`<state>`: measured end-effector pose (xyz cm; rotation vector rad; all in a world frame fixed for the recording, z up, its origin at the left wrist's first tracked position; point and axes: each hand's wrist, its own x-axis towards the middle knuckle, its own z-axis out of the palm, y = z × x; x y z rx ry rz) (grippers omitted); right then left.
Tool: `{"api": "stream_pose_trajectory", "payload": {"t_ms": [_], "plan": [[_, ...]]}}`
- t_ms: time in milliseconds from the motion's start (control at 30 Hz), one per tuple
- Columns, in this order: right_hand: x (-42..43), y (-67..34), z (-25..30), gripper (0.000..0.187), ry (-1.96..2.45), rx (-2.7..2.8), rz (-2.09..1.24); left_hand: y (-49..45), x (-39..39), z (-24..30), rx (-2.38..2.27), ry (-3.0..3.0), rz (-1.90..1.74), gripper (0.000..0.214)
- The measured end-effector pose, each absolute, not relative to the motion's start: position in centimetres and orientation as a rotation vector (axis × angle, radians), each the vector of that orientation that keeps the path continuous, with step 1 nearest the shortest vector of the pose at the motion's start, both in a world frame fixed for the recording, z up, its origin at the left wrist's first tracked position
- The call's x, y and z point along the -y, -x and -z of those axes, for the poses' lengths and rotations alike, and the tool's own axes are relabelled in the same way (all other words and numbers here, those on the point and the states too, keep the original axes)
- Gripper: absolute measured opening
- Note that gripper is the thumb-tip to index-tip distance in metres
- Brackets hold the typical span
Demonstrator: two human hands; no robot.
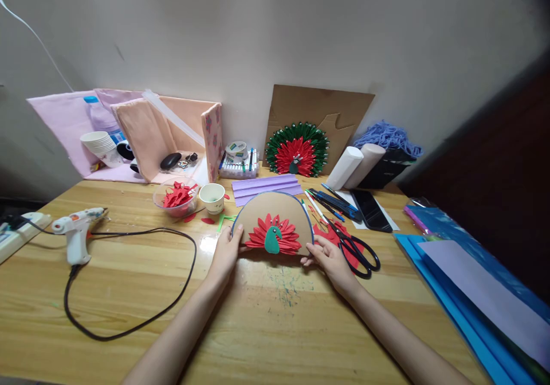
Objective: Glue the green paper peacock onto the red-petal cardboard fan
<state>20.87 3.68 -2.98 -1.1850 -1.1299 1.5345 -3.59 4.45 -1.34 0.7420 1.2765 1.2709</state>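
Between my hands a cardboard half-circle (253, 211) is tilted up, its curved edge outlined in blue. On its lower middle is a green paper peacock body (271, 240) with a fan of red paper feathers (293, 237) around it. My left hand (227, 250) grips the left lower corner, thumb on the front. My right hand (327, 256) pinches the right lower corner. Just beside the right hand lie black-handled scissors (358, 253), partly over red paper scraps (326, 233). A finished peacock with red and green feathers (296, 150) leans on a cardboard sheet (318, 104) behind.
At left lie a glue gun (77, 233) and its looped black cord (129, 332). A bowl of red paper pieces (176, 196), a paper cup (212, 198) and purple folded paper (266, 187) stand behind. Pens (335, 201), a phone (371, 210) and blue sheets (447, 293) are at right.
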Motion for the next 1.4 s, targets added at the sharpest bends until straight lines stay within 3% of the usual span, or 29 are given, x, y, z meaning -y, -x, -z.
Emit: {"api": "stream_pose_trajectory", "payload": {"t_ms": [300, 533, 633, 767, 933, 1133, 1200, 1267, 1400], "plan": [[-3.8, -21.7, 1.9, 0.039, 1.19, 1.331, -1.561, 6.2, -5.3, 0.8, -1.299, -0.784, -1.36, 0.048], [-5.9, -26.3, 1.6, 0.023, 1.601, 1.769, -0.589, 7.5, -5.8, -0.5, -1.319, -0.634, -1.464, 0.038], [-6.6, -28.1, 1.3, 0.017, 1.636, 2.015, -0.423, 7.6, -5.6, -0.9, -1.283, -0.58, -1.445, 0.036], [-6.5, -30.5, 0.2, 0.013, 1.785, 2.095, -0.396, 7.4, -5.7, -0.5, -1.285, -0.617, -1.317, 0.043], [-5.4, -32.2, -0.6, 0.02, 2.035, 2.022, -0.601, 7.2, -6.0, 1.6, -1.484, -0.883, -1.192, 0.045], [-5.0, -31.9, -1.0, 0.02, 2.06, 1.911, -0.57, 5.3, -4.2, 0.3, -2.112, -1.846, -1.276, 0.042], [-5.2, -32.2, -1.5, 0.016, 1.981, 1.857, -0.529, 3.4, -3.4, -0.6, -1.953, -2.146, -1.286, 0.03], [-5.5, -32.7, -1.7, 0.016, 1.881, 1.694, -0.573, 0.6, -2.9, -1.2, -1.536, -2.412, -1.055, 0.018], [-6.2, -33.3, -1.0, 0.023, 1.758, 1.34, -0.74, -6.4, -3.6, -0.8, -0.939, -2.716, -0.503, 0.024]]}}
